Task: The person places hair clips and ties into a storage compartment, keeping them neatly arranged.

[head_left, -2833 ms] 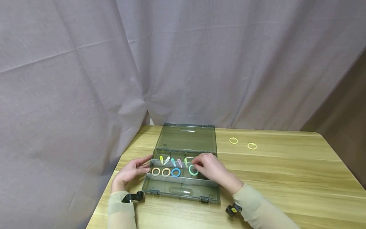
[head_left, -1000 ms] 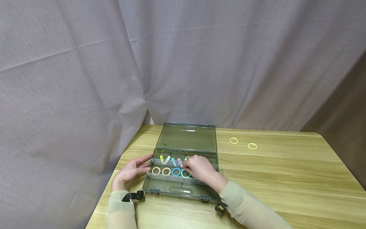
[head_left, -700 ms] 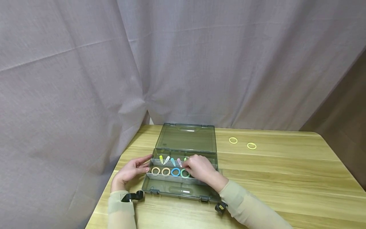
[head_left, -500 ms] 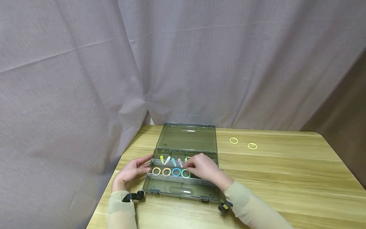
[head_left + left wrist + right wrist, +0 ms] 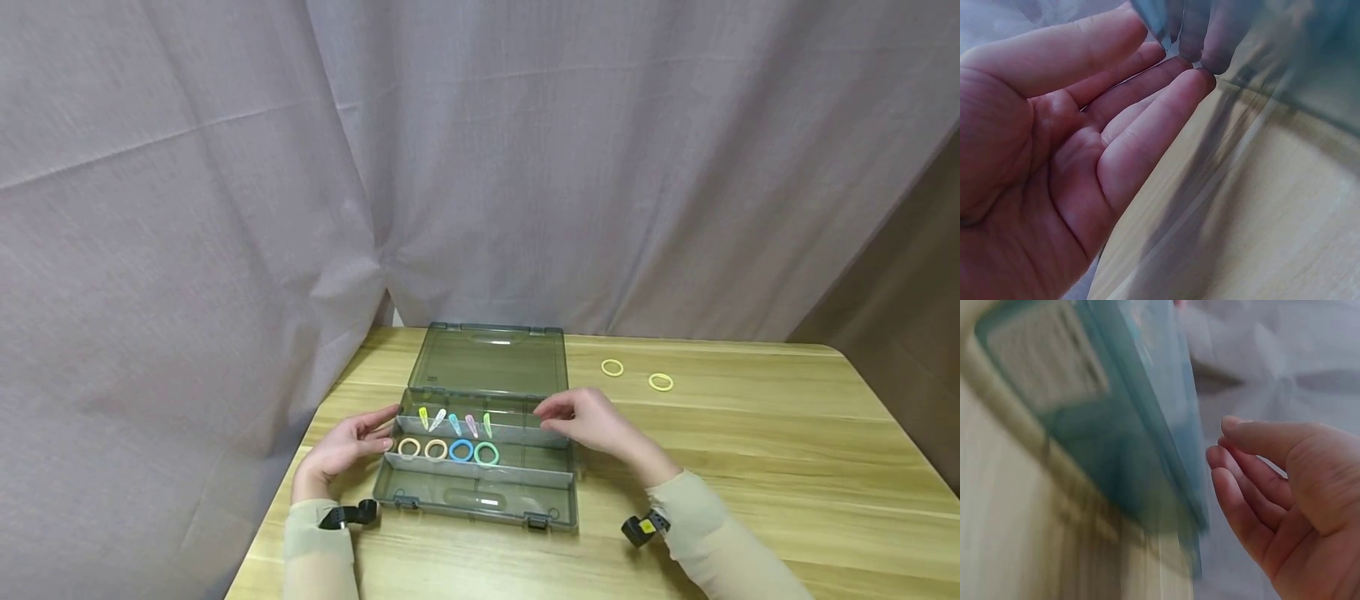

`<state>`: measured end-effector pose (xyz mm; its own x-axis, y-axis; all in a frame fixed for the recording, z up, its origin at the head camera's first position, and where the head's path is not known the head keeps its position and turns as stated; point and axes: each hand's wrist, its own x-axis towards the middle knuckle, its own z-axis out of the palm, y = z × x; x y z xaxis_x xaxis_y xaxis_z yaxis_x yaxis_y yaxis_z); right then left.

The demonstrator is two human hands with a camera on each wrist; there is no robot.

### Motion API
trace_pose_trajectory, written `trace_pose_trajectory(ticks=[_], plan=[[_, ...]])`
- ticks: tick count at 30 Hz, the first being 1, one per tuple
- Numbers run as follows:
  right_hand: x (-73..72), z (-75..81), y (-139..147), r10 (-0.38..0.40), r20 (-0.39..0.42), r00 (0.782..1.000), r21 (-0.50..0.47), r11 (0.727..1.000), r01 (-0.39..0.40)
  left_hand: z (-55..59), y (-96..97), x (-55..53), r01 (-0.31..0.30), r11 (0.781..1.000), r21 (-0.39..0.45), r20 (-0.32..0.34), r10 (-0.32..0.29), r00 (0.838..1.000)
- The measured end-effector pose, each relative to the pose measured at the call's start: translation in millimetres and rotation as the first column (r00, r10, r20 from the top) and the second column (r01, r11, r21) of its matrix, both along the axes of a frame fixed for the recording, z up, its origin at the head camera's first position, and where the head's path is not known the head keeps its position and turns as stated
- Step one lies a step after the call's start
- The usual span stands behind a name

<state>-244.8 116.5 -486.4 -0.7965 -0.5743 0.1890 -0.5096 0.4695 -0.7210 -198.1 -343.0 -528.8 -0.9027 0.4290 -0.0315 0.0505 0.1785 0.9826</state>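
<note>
A smoky grey-green plastic organizer box (image 5: 480,492) lies on the table with its lid (image 5: 491,358) folded back. Several snap hair clips (image 5: 454,423) stand in a row in its back compartment. In the middle compartment sit two tan rings (image 5: 427,455), a blue ring (image 5: 452,457) and a green ring (image 5: 477,458), side by side. My left hand (image 5: 341,450) rests its extended fingertips against the box's left side, which the left wrist view also shows. Over the box's right end hovers my right hand (image 5: 600,425), fingers relaxed and holding nothing.
Two yellow rings (image 5: 612,375) lie on the wooden table (image 5: 750,442) at the back right, behind my right hand. A grey curtain (image 5: 525,167) hangs along the table's back and left edges.
The green ring has moved left to beside the blue one, and my right hand has let it go. That hand has since drawn away to the right. My left hand has stayed put.
</note>
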Motion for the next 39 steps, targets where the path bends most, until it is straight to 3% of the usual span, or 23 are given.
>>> trace_pose_trajectory(ticks=[7, 16, 20, 31, 39], plan=[[-15.9, -5.8, 65.2, -0.151, -0.005, 0.989, 0.033, 0.988, 0.151, -1.3, -1.7, -0.6, 0.007, 1.000, -0.012, -0.012, -0.007, 1.000], [-34.4, -29.5, 137.9, -0.335, 0.088, 0.938, 0.058, 0.942, 0.331, -2.4, -2.6, -1.3, 0.011, 0.999, -0.033, -0.031, -0.012, 0.999], [-38.5, -40.5, 159.9, -0.407, 0.069, 0.911, 0.070, 0.913, 0.403, -2.6, -2.6, -1.2, 0.010, 1.000, -0.029, -0.027, -0.011, 1.000], [-44.8, -49.4, 185.1, -0.561, -0.017, 0.828, 0.072, 0.825, 0.561, -2.7, -1.0, -1.4, 0.004, 1.000, -0.011, 0.001, -0.004, 1.000], [-57.2, -49.7, 186.7, -0.609, -0.014, 0.793, 0.051, 0.791, 0.609, -2.9, -1.5, -2.3, 0.009, 1.000, -0.014, -0.002, -0.010, 1.000]])
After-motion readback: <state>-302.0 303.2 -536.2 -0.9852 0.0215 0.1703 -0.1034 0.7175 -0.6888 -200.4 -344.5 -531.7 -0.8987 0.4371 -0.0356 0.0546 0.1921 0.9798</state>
